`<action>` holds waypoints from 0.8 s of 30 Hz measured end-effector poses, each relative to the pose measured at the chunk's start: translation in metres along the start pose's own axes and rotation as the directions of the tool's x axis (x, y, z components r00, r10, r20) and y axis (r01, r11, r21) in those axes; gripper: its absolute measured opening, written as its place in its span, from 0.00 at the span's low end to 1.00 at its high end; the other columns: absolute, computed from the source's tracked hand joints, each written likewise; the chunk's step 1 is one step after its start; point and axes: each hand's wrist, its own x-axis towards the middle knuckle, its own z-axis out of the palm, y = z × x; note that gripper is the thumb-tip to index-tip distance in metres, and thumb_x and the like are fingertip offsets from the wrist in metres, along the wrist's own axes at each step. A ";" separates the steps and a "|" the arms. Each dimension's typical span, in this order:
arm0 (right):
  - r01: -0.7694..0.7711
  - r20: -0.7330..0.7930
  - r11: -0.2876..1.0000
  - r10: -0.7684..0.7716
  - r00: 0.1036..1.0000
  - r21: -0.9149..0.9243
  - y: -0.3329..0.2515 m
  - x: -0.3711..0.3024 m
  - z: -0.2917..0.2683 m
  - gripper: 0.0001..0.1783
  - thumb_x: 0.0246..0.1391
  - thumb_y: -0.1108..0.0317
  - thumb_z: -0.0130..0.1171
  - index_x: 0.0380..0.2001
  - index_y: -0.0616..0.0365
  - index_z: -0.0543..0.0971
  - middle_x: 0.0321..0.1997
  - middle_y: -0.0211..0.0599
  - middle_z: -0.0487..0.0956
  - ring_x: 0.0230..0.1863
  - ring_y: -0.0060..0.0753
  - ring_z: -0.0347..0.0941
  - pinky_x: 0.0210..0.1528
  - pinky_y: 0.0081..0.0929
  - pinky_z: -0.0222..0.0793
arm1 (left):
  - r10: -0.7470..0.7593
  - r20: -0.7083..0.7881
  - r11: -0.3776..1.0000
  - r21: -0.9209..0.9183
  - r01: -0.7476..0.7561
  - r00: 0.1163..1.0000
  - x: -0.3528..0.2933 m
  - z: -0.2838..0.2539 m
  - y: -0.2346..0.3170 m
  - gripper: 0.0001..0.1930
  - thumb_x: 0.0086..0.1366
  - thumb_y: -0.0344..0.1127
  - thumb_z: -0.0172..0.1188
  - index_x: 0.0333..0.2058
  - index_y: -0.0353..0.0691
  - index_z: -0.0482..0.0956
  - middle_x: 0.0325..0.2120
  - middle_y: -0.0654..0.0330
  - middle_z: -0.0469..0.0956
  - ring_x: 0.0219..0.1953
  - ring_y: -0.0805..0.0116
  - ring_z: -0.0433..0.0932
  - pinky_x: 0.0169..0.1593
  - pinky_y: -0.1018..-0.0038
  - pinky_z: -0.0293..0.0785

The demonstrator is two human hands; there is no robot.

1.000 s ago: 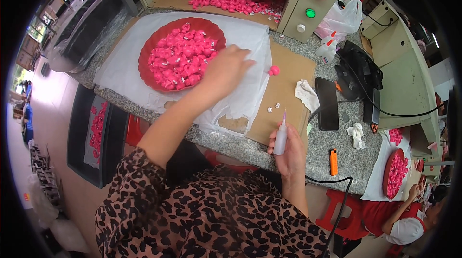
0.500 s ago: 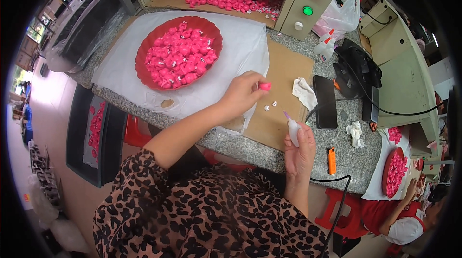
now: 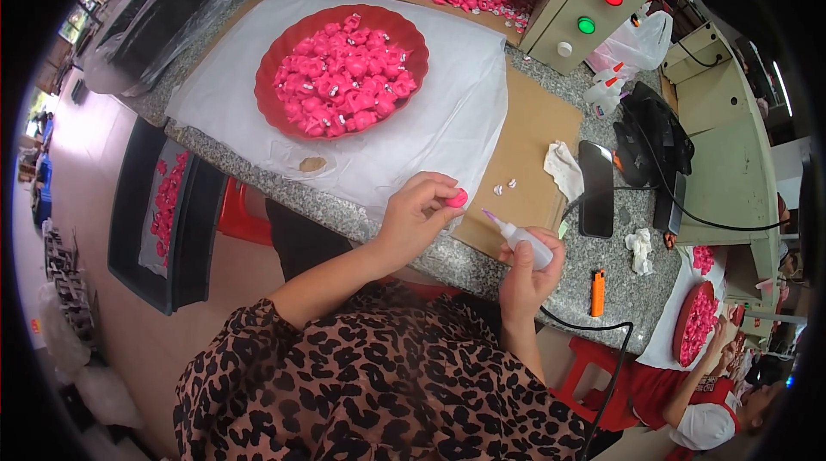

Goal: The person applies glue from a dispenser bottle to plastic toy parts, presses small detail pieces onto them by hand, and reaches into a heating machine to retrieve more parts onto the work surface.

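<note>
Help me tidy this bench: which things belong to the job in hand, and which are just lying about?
Apparently in the job:
pink piece, left hand
narrow-tipped bottle, right hand
red dish of pink pieces
two small white pieces

Seemingly just lying about:
black phone
small orange object
crumpled white tissue

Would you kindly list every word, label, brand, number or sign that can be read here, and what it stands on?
No text can be read in this view.
Co-worker's red top: pale marks, too small and blurred to read.
Squeeze bottle in the right hand: no lettering discernible.
Control panel: no legible lettering.
</note>
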 end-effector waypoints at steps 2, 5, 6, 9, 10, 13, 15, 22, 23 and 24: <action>0.183 0.096 0.967 -0.168 0.981 -0.176 0.001 -0.003 0.000 0.10 0.51 0.71 0.51 0.35 0.63 0.64 0.33 0.37 0.67 0.26 0.22 0.67 0.26 0.17 0.64 | 0.013 -0.008 1.000 0.017 -0.013 1.000 0.000 0.000 -0.001 0.07 0.51 0.19 0.55 0.31 0.32 0.71 0.39 0.56 0.65 0.35 0.76 0.72 0.36 0.83 0.72; 0.290 0.139 0.917 -0.260 0.955 -0.273 0.008 -0.003 -0.004 0.10 0.50 0.72 0.51 0.34 0.63 0.64 0.35 0.36 0.65 0.27 0.23 0.67 0.27 0.15 0.64 | 0.092 -0.049 0.995 0.035 -0.091 0.995 0.001 0.002 -0.002 0.08 0.49 0.21 0.58 0.30 0.33 0.72 0.37 0.54 0.68 0.31 0.72 0.74 0.33 0.81 0.73; 0.289 0.140 0.917 -0.260 0.955 -0.274 0.008 -0.003 -0.004 0.10 0.50 0.72 0.51 0.34 0.63 0.64 0.35 0.36 0.65 0.27 0.23 0.67 0.27 0.15 0.64 | 0.090 -0.038 0.994 0.070 -0.088 0.995 0.000 0.002 0.001 0.08 0.49 0.21 0.58 0.30 0.32 0.72 0.36 0.54 0.69 0.31 0.72 0.74 0.33 0.81 0.73; 0.293 0.173 0.909 -0.250 0.953 -0.298 0.008 -0.004 -0.003 0.10 0.50 0.73 0.50 0.34 0.63 0.63 0.36 0.37 0.64 0.27 0.23 0.67 0.28 0.15 0.65 | 0.093 -0.028 0.990 0.105 -0.089 0.995 0.000 0.002 0.002 0.08 0.49 0.21 0.58 0.30 0.32 0.72 0.36 0.54 0.69 0.31 0.72 0.74 0.33 0.81 0.74; 0.297 0.176 0.905 -0.253 0.951 -0.303 0.008 -0.003 -0.003 0.10 0.50 0.73 0.50 0.34 0.63 0.63 0.36 0.37 0.64 0.28 0.23 0.67 0.28 0.15 0.66 | 0.098 -0.029 0.990 0.106 -0.095 0.995 0.000 0.002 0.002 0.08 0.49 0.21 0.58 0.30 0.32 0.72 0.36 0.54 0.69 0.31 0.72 0.74 0.33 0.81 0.74; 0.301 0.183 0.899 -0.253 0.950 -0.317 0.009 -0.003 -0.003 0.10 0.50 0.73 0.51 0.34 0.63 0.63 0.36 0.37 0.64 0.28 0.23 0.67 0.29 0.16 0.67 | 0.061 0.009 0.995 0.080 -0.061 0.998 0.000 0.000 0.002 0.08 0.50 0.20 0.57 0.31 0.31 0.71 0.39 0.55 0.66 0.34 0.75 0.72 0.36 0.82 0.73; 0.300 0.188 0.897 -0.249 0.950 -0.325 0.009 -0.003 -0.003 0.10 0.50 0.72 0.51 0.34 0.63 0.63 0.36 0.37 0.64 0.28 0.23 0.67 0.29 0.16 0.67 | 0.071 -0.015 0.995 0.069 -0.070 0.997 0.000 0.002 0.000 0.08 0.49 0.20 0.57 0.30 0.32 0.72 0.37 0.55 0.67 0.33 0.73 0.73 0.34 0.82 0.73; 0.304 0.183 0.898 -0.256 0.949 -0.318 0.011 -0.004 -0.002 0.10 0.50 0.72 0.51 0.34 0.63 0.64 0.36 0.37 0.64 0.28 0.23 0.67 0.28 0.16 0.67 | 0.096 -0.040 0.994 0.054 -0.094 0.995 0.000 0.002 -0.001 0.08 0.49 0.22 0.58 0.30 0.32 0.72 0.36 0.54 0.69 0.32 0.72 0.74 0.32 0.81 0.74; 0.288 0.166 0.910 -0.248 0.955 -0.297 0.010 -0.004 -0.001 0.10 0.50 0.72 0.51 0.34 0.63 0.64 0.36 0.37 0.64 0.28 0.23 0.67 0.27 0.16 0.67 | 0.096 -0.040 0.994 0.053 -0.094 0.995 0.000 0.002 0.000 0.08 0.49 0.22 0.58 0.30 0.32 0.72 0.36 0.54 0.69 0.32 0.72 0.74 0.32 0.81 0.74; 0.287 0.165 0.910 -0.247 0.955 -0.297 0.011 -0.004 -0.002 0.10 0.50 0.72 0.51 0.34 0.63 0.64 0.36 0.37 0.64 0.28 0.23 0.67 0.27 0.16 0.67 | 0.085 -0.040 0.995 0.052 -0.083 0.996 0.000 0.002 0.001 0.08 0.49 0.22 0.58 0.30 0.32 0.72 0.36 0.54 0.69 0.32 0.72 0.74 0.32 0.81 0.74</action>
